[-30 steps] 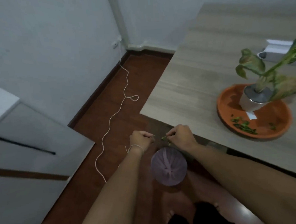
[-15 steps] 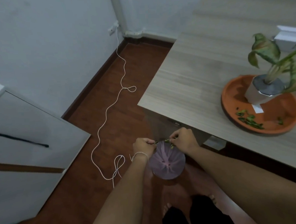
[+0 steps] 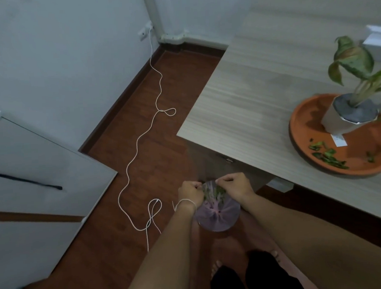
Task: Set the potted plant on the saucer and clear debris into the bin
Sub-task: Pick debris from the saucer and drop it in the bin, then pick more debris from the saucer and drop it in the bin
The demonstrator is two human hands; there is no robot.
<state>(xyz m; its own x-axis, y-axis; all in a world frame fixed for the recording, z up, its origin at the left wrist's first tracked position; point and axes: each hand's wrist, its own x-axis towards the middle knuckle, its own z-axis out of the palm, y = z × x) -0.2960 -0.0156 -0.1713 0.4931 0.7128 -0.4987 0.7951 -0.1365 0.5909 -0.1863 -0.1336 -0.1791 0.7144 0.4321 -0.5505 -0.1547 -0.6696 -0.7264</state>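
At the far left of the frame I see a white cabinet [image 3: 43, 174] with a dark handle slot, and to its right a thin white cable [image 3: 138, 144] snaking from a wall outlet [image 3: 145, 31] at the upper middle down across the dark wood floor [image 3: 115, 247], ending in loops near the lower centre. Just right of those loops, my left hand [image 3: 191, 194], with a white string around its wrist, is curled closed over the far rim of a small bin [image 3: 217, 211] lined with a pale purple bag; I cannot tell whether it pinches anything. The bin stands on the floor at lower centre, just beside the table's near corner, and green leaf bits [image 3: 217, 190] show at its upper edge between my hands. My right hand [image 3: 234, 186] is bunched with fingertips pinched together right over those bits, touching or nearly touching them. Below, my bare feet and dark trouser legs show at the bottom edge. The light wood-grain table [image 3: 259, 92] fills the upper right. Toward its right side sits a round orange saucer [image 3: 299, 125], holding the potted plant [image 3: 349, 116]: a white faceted pot, upright, grey-topped, with drooping green-and-reddish leaves. More green leaf scraps [image 3: 327, 155] and a small white tag [image 3: 339, 139] lie in the saucer in front of the pot.
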